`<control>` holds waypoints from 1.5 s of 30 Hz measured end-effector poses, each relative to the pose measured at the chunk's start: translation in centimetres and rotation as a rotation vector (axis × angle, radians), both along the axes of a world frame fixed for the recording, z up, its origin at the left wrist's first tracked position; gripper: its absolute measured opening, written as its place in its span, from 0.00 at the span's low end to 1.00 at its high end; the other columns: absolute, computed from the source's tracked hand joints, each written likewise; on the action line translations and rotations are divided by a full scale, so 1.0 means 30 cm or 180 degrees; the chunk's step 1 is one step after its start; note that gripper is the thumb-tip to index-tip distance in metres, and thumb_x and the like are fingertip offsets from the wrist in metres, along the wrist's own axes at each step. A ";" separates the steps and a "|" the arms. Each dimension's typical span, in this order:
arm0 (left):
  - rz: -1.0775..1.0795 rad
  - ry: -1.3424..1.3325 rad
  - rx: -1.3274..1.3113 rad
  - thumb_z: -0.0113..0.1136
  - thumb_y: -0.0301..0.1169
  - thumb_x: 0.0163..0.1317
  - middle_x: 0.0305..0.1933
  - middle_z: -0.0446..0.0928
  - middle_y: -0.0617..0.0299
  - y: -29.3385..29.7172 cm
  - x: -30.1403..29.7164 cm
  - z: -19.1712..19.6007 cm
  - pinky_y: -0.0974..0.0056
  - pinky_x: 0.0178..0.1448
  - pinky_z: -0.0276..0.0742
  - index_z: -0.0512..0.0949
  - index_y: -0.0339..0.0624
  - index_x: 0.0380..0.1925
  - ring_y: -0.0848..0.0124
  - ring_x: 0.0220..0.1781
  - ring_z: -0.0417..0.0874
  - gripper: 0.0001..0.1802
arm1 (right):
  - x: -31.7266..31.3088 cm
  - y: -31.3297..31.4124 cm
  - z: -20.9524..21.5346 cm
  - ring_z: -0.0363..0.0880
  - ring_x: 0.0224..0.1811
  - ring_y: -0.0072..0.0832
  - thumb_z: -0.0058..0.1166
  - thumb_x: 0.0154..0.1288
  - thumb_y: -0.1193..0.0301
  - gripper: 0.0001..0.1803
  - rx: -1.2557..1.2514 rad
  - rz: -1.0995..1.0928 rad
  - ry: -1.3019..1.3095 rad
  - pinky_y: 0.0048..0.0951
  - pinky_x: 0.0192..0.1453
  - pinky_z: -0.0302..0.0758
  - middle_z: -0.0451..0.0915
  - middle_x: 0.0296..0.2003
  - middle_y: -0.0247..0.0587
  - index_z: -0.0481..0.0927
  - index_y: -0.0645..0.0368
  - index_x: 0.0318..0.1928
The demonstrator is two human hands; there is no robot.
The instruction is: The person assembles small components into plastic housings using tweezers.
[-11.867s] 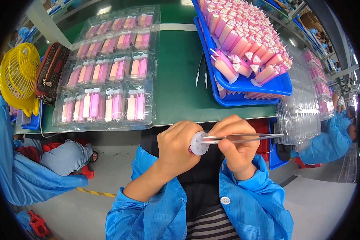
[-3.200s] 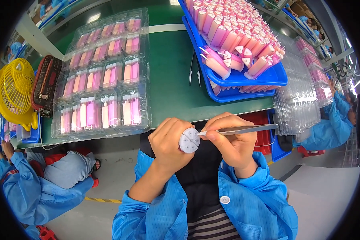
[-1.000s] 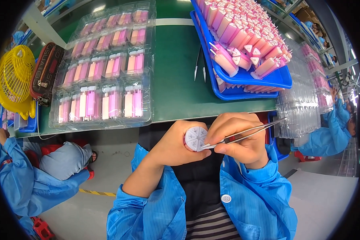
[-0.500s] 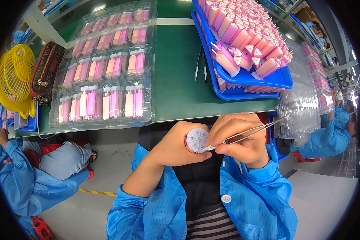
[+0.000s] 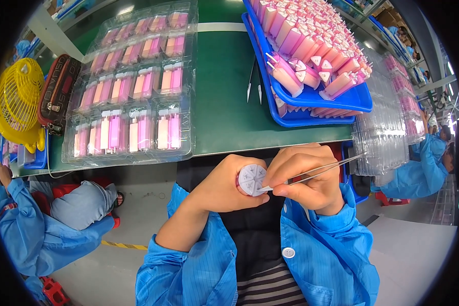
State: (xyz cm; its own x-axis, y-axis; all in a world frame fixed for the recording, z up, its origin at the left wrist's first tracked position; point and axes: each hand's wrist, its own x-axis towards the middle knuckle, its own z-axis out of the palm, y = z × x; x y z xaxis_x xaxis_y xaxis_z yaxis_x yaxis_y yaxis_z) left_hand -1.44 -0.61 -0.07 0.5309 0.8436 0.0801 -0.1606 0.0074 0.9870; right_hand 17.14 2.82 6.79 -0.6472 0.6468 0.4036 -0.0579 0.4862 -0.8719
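Observation:
My left hand [image 5: 218, 184] is wrapped round a bundle of wedge-shaped pieces [image 5: 250, 178]. Its round, pale grey-white end faces up, split into several triangular segments with small marks; the sides are mostly hidden in my fist. Between the fingers of my right hand [image 5: 308, 176] is a pair of metal tweezers [image 5: 336, 164], its rear end pointing to the right. White tips [image 5: 264, 189] meet the lower right rim of the bundle, close to my left thumb. Whether they grip a segment is too small to tell.
On the green table [image 5: 224, 117] lie clear blister trays [image 5: 193, 122] of pink and peach pieces. Stacked blue trays [image 5: 301, 122] hold many similar pieces; another pair of tweezers [image 5: 250, 86] lies beside them. A yellow fan [image 5: 20, 97] and dark pouch [image 5: 58, 94] stand left. Co-workers sit on both sides.
Both hands stay almost in place round the bundle. The tweezers have shifted very slightly in my right hand; the view has moved a touch.

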 end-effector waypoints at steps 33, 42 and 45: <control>-0.0579 -0.0320 -0.0268 0.76 0.22 0.42 0.31 0.83 0.63 0.007 -0.009 0.005 0.72 0.39 0.76 0.81 0.38 0.31 0.76 0.34 0.82 0.15 | -0.017 0.019 -0.023 0.83 0.30 0.34 0.67 0.52 0.75 0.06 -0.0281 0.0307 0.0180 0.28 0.33 0.76 0.83 0.28 0.43 0.83 0.62 0.30; -0.0565 -0.0417 -0.0169 0.76 0.23 0.43 0.29 0.82 0.64 0.002 0.001 0.012 0.71 0.37 0.76 0.81 0.39 0.30 0.76 0.32 0.82 0.14 | -0.017 0.016 -0.030 0.83 0.27 0.36 0.70 0.51 0.69 0.11 -0.0277 0.0396 0.0385 0.30 0.32 0.79 0.83 0.26 0.49 0.83 0.65 0.28; -0.0662 -0.0428 -0.0296 0.76 0.23 0.43 0.29 0.82 0.65 0.004 -0.001 0.006 0.71 0.37 0.76 0.81 0.39 0.29 0.76 0.32 0.82 0.13 | -0.016 0.013 -0.030 0.83 0.26 0.36 0.70 0.51 0.69 0.11 -0.0305 0.0323 0.0348 0.30 0.32 0.78 0.83 0.26 0.49 0.83 0.65 0.27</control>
